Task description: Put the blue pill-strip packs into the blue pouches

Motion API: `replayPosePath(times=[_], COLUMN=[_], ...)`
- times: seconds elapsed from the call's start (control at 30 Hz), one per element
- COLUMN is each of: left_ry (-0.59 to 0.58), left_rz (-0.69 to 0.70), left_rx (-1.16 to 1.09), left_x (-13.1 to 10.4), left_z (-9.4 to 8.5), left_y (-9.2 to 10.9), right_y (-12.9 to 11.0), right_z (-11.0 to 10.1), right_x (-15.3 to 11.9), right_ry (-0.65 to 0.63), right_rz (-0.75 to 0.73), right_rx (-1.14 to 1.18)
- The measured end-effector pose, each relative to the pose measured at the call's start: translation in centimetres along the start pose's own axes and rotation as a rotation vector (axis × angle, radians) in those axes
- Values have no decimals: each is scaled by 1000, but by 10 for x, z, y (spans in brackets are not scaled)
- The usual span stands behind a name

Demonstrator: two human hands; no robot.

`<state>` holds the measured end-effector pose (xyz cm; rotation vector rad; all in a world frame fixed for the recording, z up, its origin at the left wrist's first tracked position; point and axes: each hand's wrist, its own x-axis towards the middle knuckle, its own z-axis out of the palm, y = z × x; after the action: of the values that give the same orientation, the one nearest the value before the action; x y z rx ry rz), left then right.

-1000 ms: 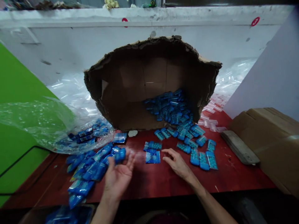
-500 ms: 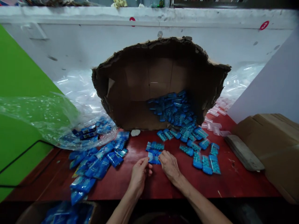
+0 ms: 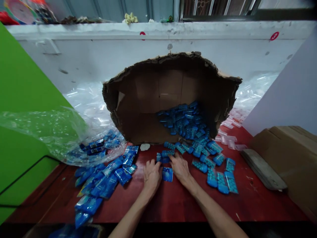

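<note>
My left hand (image 3: 152, 173) lies palm down on the red table, its bent fingers apart and pointing forward, near the left end of a small blue container (image 3: 167, 153). My right hand (image 3: 180, 168) has its fingertips closed at the container's right end; the thumb side is partly hidden. Beneath this container, a second blue piece (image 3: 162, 160) shows between the fingertips. A flat blue printed packet (image 3: 167, 174) rests on the table between both hands. Several clear-bodied containers with blue beads (image 3: 221, 181) lie to the right. Several blue printed pouches (image 3: 106, 185) are heaped at left.
A torn-edged cardboard box (image 3: 146, 129) lies open toward me, with blue containers (image 3: 188, 122) spilling out. Clear plastic film (image 3: 71, 138) drapes at left. Clear plastic pieces (image 3: 230, 140), a grey slab (image 3: 264, 170) and a brown carton (image 3: 284, 158) are at right.
The blue packet, pinched between both hands before, now lies flat on the table. Both hands have moved forward to the container beyond it. The camera view has tilted up.
</note>
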<state>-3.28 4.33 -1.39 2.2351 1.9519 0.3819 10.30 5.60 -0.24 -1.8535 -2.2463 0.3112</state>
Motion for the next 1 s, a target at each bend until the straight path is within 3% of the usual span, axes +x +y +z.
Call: replayPosePath(times=[0.23, 0.4, 0.5, 0.6, 0.67, 0.73, 0.83, 0.93, 1.0], left_ry=[-31, 43, 126, 31, -18, 10, 124, 168, 103], left_rz=[-3, -27, -194, -486, -609, -640, -550, -275, -106], left_rx=[-78, -306, -689, -1124, -1295, -1351, -1205, -724, -388], left_x=[4, 3, -1, -2, 0, 1, -7, -28, -44], left_z=[-3, -9, -10, -10, -12, -14, -16, -14, -9], left_y=[5, 0, 1, 10, 14, 14, 7, -2, -2], right_y=[-15, 2, 12, 9, 0, -9, -15, -11, -7], right_z=[7, 5, -1, -9, -9, -5, 7, 16, 17], right_x=[14, 23, 20, 8, -3, -15, -28, -35, -35], right_ry=[-28, -25, -14, 12, 33, 39, 20, 2, -4], right_rz=[-66, -37, -15, -28, -48, -80, -106, -104, -117], right_rx=[0, -8, -18, -15, -11, -5, 8, 34, 57])
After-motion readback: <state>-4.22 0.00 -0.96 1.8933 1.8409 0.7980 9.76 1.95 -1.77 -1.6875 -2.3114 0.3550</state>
